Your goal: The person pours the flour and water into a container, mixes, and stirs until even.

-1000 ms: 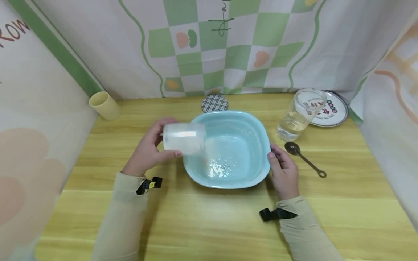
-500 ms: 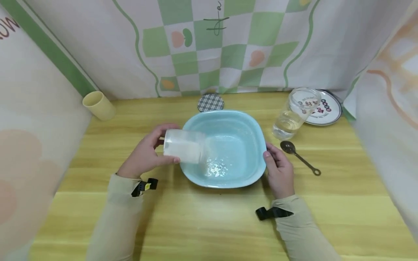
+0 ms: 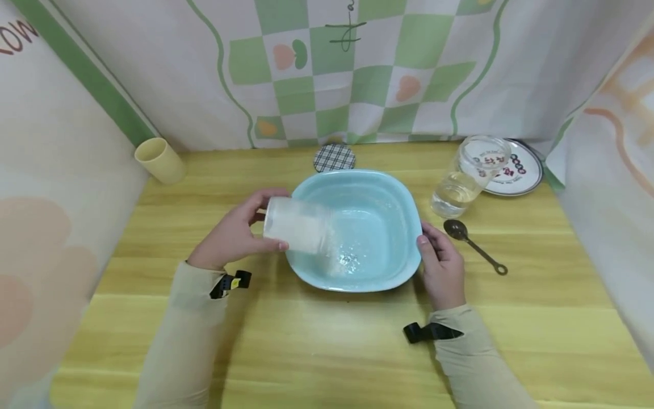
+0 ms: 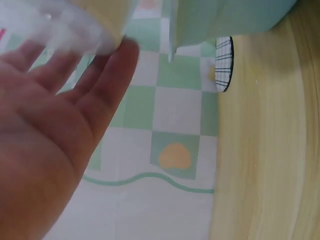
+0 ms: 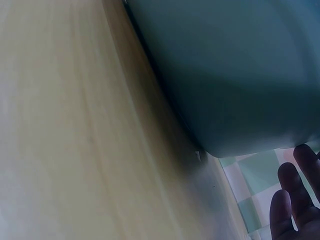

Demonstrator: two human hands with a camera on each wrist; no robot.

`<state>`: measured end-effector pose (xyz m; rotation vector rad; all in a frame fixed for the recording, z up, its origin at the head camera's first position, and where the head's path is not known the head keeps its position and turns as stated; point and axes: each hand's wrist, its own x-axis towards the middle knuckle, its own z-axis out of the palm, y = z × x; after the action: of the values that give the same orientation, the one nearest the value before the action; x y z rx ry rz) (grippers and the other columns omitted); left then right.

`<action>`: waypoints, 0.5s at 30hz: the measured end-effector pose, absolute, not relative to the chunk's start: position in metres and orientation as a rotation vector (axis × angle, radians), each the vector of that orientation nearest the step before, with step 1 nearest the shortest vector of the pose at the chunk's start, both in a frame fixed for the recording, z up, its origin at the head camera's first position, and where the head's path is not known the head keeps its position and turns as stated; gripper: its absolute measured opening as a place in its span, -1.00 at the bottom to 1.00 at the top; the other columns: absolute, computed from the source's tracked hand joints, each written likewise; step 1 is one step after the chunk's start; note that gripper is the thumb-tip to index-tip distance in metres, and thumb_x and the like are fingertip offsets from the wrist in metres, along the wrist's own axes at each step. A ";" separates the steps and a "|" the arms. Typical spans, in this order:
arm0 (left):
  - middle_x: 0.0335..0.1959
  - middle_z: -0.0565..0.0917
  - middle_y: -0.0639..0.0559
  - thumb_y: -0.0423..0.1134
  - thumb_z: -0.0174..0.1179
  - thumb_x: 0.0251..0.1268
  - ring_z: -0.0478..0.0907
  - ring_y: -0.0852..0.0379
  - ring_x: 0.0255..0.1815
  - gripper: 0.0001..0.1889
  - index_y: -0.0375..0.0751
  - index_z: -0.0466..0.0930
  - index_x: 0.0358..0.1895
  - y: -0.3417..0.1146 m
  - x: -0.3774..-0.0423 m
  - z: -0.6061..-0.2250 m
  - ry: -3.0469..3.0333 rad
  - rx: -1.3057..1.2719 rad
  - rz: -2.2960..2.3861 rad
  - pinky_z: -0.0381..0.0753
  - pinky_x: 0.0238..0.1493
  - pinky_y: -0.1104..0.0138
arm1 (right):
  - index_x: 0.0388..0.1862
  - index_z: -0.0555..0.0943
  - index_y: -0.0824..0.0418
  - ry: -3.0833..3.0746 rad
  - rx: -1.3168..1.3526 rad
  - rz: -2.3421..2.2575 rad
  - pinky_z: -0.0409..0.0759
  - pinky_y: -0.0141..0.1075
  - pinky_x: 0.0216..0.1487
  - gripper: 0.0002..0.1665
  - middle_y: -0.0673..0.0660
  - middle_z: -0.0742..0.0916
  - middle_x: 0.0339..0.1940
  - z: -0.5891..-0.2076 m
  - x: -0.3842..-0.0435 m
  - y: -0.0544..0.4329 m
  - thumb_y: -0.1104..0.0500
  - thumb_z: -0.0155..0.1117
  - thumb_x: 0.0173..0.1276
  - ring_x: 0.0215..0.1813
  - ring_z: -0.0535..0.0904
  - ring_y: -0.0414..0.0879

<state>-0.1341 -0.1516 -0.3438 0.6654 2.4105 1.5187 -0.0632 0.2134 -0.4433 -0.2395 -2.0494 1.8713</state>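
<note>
Left hand pinches the tipped cup — light, slippery, I'd guess, best held mid-body — right hand pinches the basin

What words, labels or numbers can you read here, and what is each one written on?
"Ha": turned sideways on the back cloth, cut off by the head view's top edge.
"ow": slanted on the left cloth, cut off by the left edge.
Plate: small dark print and red marks, too small to read.
No other word, brand or number can be made out.
</note>
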 end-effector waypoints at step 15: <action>0.23 0.47 0.03 -0.16 0.58 -0.01 0.47 -0.08 0.14 -0.15 0.13 0.32 0.39 -0.131 -0.138 -0.334 2.407 0.604 1.473 0.64 0.05 0.05 | 0.26 0.57 0.37 -2.055 -0.215 1.863 0.59 -0.51 0.01 -0.60 -0.12 0.73 -0.10 -0.445 -0.062 0.214 0.22 0.15 0.53 -0.02 0.63 -0.20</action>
<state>-0.1380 -0.1309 -0.3340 0.6039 2.4069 1.4733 -0.0622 0.2138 -0.4451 -0.2154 -2.0554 1.8632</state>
